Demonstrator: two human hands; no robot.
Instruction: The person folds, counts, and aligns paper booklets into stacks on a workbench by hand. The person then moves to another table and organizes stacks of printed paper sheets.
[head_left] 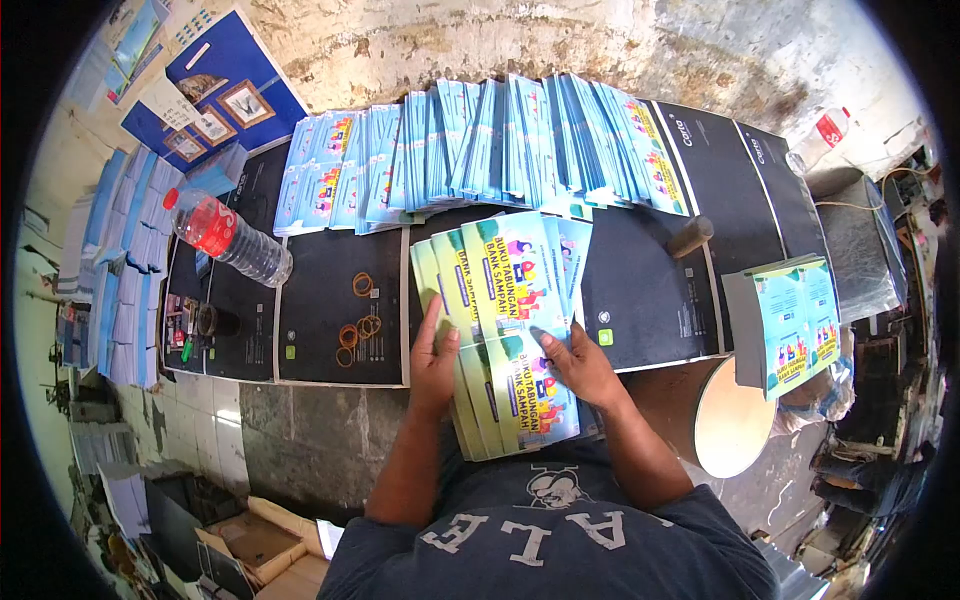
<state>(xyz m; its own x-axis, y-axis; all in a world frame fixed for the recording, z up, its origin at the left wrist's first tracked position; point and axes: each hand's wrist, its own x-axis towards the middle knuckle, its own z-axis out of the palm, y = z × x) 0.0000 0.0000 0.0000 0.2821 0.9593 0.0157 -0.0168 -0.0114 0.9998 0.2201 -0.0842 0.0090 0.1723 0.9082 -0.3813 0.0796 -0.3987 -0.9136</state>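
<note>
Between my two hands is a fanned stack of printed booklet covers (515, 390), blue and green, with "Buku Tabungan Bank Sampah" lettering. It overhangs the table's front edge, close to my shirt. My left hand (435, 360) grips the stack's left side, thumb on top. On the right side, my right hand (582, 368) has its thumb laid over the top sheet and its fingers mostly hidden. Behind the stack, a long row of overlapping booklets (480, 150) spreads along the back of the table. A squared pile of the same covers (790, 320) stands at the right edge.
On the black table (640, 310) are a plastic bottle (235, 235) with a red label, several rubber bands (360, 330) and a dark cylindrical object (690, 236). Tall paper stacks (130, 260) stand left. A round wooden-topped drum (735, 415) stands below the right edge.
</note>
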